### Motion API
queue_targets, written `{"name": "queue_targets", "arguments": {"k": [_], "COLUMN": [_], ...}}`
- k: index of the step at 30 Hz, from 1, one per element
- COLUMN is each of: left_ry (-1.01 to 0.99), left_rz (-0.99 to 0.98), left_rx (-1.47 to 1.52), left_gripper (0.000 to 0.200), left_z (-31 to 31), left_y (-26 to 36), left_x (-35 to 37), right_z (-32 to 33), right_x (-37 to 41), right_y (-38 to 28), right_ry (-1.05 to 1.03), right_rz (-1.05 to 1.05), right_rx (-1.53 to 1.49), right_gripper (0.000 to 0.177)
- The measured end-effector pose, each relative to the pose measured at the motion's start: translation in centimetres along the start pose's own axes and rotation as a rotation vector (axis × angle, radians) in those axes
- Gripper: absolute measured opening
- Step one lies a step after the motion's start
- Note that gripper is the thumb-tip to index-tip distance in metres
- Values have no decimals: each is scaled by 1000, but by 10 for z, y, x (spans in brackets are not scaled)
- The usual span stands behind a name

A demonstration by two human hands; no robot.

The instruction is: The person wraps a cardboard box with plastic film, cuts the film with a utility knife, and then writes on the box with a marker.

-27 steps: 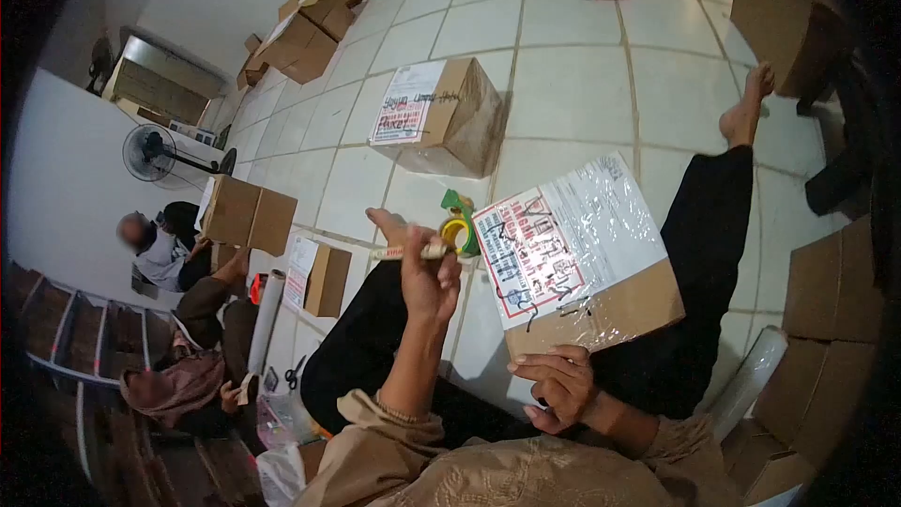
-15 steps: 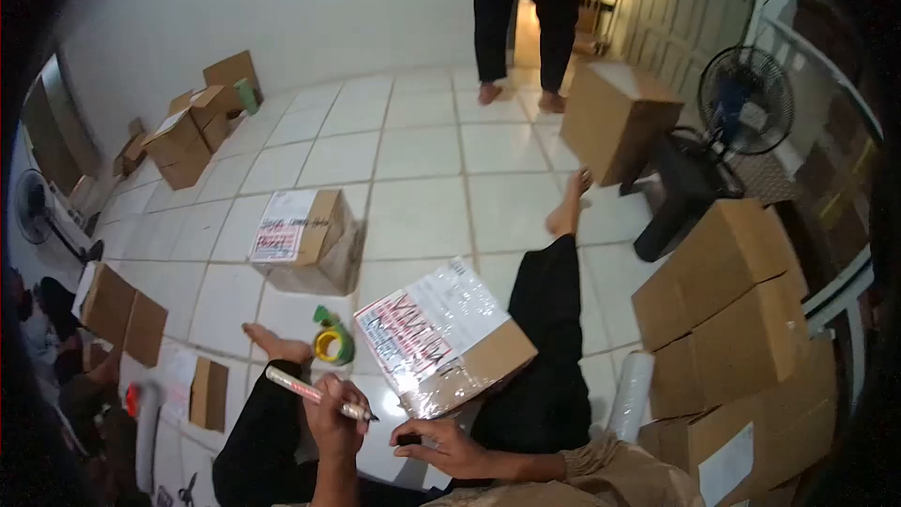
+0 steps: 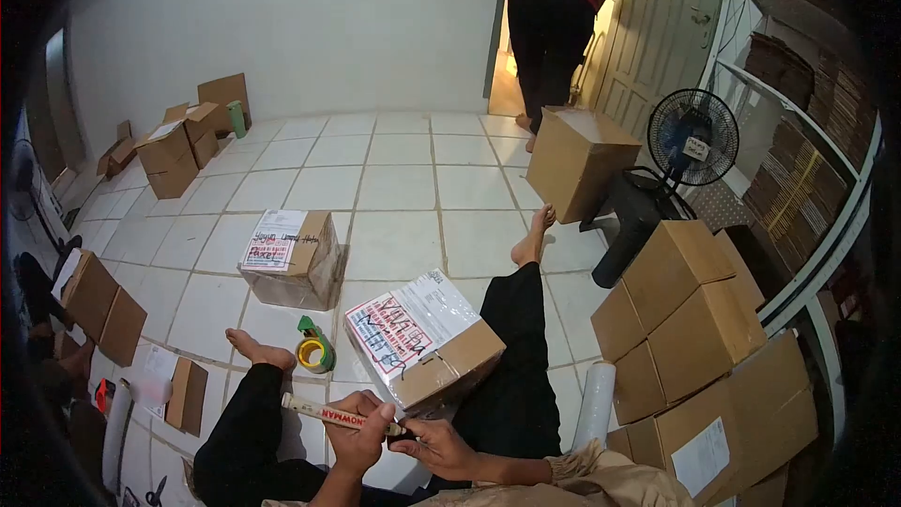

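Marker point(image 3: 343, 416), white with red lettering, sits low in my view just in front of the cardboard box point(image 3: 441, 366) between the legs, the left hand point(image 3: 361, 434) clenched round its barrel and the right hand point(image 3: 439, 449) pinching the black cap point(image 3: 404, 433) at its tip. I judge the marking done, since the box's label point(image 3: 399, 324) already carries heavy black strokes; whether the cap is seated I cannot tell. Open tiled floor point(image 3: 404, 197) lies ahead past the tape roll point(image 3: 314, 353), while stacked cartons point(image 3: 694, 319) crowd the right.
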State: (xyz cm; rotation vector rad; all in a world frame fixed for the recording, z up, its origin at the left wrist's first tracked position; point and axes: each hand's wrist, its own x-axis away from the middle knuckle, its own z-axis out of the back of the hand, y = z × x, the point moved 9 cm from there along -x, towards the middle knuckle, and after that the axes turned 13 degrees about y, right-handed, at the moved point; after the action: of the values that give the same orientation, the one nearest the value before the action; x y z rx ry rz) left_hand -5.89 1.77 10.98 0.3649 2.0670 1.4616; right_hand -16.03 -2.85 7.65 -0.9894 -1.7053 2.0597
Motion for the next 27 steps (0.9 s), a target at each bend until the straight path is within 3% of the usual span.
{"name": "queue_targets", "arguments": {"k": [3,5,6,9,16,18,20,22,23,25,27], "left_ry": [-36,213,212,19,38,-141,-113,-233,-228,-295,-375], "left_rz": [45,105,102,47,56,-57,-117,-299,-287,-390,-367], "left_rx": [65,229,231,185,237,124,88,51,36,102,150], "left_gripper": [30,32,32,33,31,31,35,28,28,27,28], "left_z": [-2,16,17,5,10,-5,-8,-13,-13,-20,-28], "left_y": [5,8,10,18,20,30,33,43,41,48,47], "left_x": [5,1,2,6,11,17,19,22,23,32,32], "right_z": [2,1,3,6,1,1,-1,-10,-10,-28,-35], "right_x": [5,8,8,8,15,15,16,20,22,38,49], "right_y": [-7,-9,-13,-21,-33,-36,-37,-27,-27,-17,-5], "right_ry": [-21,-52,-16,11,-47,-49,-99,-201,-205,-437,-501], "right_rz": [-1,-48,-44,-36,-9,-6,20,-87,-99,-434,-538], "right_rx": [24,18,-14,-35,38,-7,-30,-108,-123,-465,-581], "right_gripper": [27,28,27,26,24,25,30,34,34,36,36]}}
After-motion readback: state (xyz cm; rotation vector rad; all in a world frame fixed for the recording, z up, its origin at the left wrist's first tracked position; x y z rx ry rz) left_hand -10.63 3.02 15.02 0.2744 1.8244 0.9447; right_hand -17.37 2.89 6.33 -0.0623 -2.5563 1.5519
